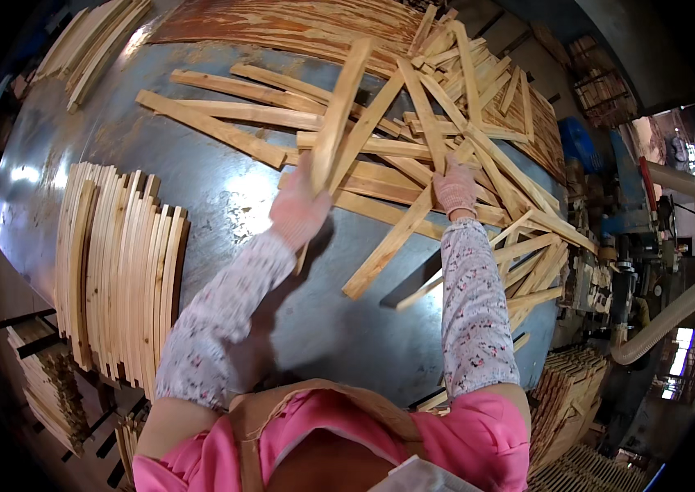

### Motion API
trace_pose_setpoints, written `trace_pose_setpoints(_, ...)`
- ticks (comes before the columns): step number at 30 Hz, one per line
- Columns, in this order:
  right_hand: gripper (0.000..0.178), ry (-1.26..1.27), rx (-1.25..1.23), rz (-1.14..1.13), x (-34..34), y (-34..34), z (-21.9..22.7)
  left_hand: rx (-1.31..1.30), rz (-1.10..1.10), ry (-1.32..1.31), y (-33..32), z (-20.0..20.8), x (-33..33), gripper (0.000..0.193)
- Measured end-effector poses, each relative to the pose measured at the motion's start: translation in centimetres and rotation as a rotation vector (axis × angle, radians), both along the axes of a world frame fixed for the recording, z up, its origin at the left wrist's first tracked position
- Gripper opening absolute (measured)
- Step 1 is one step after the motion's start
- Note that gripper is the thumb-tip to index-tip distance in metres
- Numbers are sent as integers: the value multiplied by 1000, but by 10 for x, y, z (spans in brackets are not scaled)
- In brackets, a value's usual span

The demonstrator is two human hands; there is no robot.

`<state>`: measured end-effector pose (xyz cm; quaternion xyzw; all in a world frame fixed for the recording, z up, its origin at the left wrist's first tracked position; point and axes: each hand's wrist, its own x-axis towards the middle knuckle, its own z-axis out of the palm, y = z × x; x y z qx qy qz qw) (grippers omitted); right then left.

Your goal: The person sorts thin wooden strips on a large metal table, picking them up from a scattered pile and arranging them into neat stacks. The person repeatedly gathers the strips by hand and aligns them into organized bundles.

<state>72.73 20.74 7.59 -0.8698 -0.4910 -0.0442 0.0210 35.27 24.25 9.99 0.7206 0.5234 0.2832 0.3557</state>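
Note:
My left hand (pixel 302 209), in a pale pink glove and slightly blurred, is closed around the lower end of a wooden strip (pixel 342 107) that slants up and away. My right hand (pixel 455 189), gloved the same way, is closed on another wooden strip (pixel 392 248) at the edge of the jumbled pile; its fingertips are partly hidden. Loose wooden strips (pixel 233 114) lie crossed over one another between and beyond both hands, on a grey metal table (pixel 224 184).
A neat row of wooden strips (pixel 118 271) stands at the table's left, and another bundle (pixel 93 49) lies far left. A brown wooden board (pixel 282 29) spans the back. Machinery with a hose (pixel 667 320) is at right. Stacked wood (pixel 569 394) sits lower right.

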Motion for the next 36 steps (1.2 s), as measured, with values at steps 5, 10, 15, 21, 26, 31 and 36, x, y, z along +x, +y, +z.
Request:
trace_pose_setpoints(5, 43, 1386, 235, -240, -17, -47, 6, -172, -209, 671, 67, 29, 101, 88)
trace_pose_setpoints(10, 52, 1702, 516, -3, -74, -115, -12, -484, -282, -92, 71, -34, 48, 71)
trace_pose_setpoints(15, 59, 1740, 497, -161, -173, -142, -26, -904, -401, -569, -33, -26, -38, 58)
trace_pose_setpoints(21, 49, 2117, 365, -268, -296, -171, -25, -982, -102, -689, -151, -20, -144, 61)
trace_pose_setpoints(26, 43, 1937, 297, -358, -298, -203, -52, -1020, 0, -652, -203, -28, -216, 68)
trace_pose_setpoints(31, 64, 1555, 538, -66, -132, -57, 95, -644, 165, -551, -232, -51, -229, 69)
trace_pose_setpoints(36, 49, 1488, 240, -110, -190, -64, 42, -823, 262, -294, -221, -3, -204, 82)
